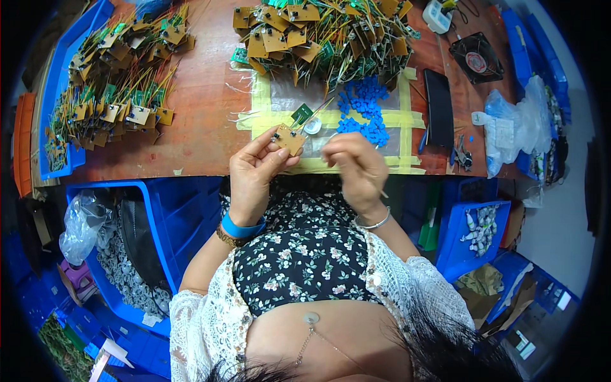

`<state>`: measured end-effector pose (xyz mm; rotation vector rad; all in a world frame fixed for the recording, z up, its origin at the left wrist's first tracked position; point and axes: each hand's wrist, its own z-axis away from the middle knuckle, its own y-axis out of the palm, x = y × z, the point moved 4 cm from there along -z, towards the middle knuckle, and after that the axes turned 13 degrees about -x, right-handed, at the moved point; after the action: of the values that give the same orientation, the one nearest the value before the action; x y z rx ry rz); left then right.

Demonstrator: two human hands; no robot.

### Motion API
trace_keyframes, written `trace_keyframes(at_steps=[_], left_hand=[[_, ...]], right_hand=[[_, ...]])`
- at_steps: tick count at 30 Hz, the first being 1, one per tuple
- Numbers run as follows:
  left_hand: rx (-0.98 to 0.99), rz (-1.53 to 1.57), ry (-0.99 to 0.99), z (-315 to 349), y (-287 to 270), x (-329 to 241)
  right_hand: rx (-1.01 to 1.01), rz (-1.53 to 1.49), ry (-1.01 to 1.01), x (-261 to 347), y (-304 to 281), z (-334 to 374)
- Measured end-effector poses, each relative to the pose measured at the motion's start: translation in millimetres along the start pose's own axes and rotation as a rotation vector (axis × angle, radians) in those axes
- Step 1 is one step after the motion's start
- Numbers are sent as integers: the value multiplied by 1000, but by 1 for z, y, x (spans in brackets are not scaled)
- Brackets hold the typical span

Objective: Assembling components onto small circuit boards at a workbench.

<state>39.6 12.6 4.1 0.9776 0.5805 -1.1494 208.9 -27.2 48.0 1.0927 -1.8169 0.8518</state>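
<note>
My left hand (pixel 253 170) pinches a small tan circuit board (pixel 289 139) at the table's near edge. Thin wires run from it to a small green board (pixel 301 114) and a round white disc (pixel 312 126). My right hand (pixel 356 167) is beside it, fingers closed on a thin stick-like tool (pixel 382 193) that pokes out below the palm. Both hands hover over a clear mat taped down with yellow tape (pixel 331 118). A heap of small blue plastic parts (pixel 364 109) lies just beyond my right hand.
Piles of wired tan and green boards sit at the back centre (pixel 321 35) and in a blue tray (pixel 108 76) at left. A black fan (pixel 476 57), a black flat device (pixel 439 102), pliers (pixel 462 156) and plastic bags (pixel 515 124) are at right. Blue bins (pixel 165 223) stand below.
</note>
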Motion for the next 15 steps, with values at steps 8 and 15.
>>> trace_keyframes(at_steps=[8, 15], left_hand=[[-24, 8, -17, 1, -1, -1], [-20, -29, 29, 1, -3, 0]], right_hand=[[-147, 536, -168, -33, -35, -9], [-39, 666, -329, -40, -22, -9]])
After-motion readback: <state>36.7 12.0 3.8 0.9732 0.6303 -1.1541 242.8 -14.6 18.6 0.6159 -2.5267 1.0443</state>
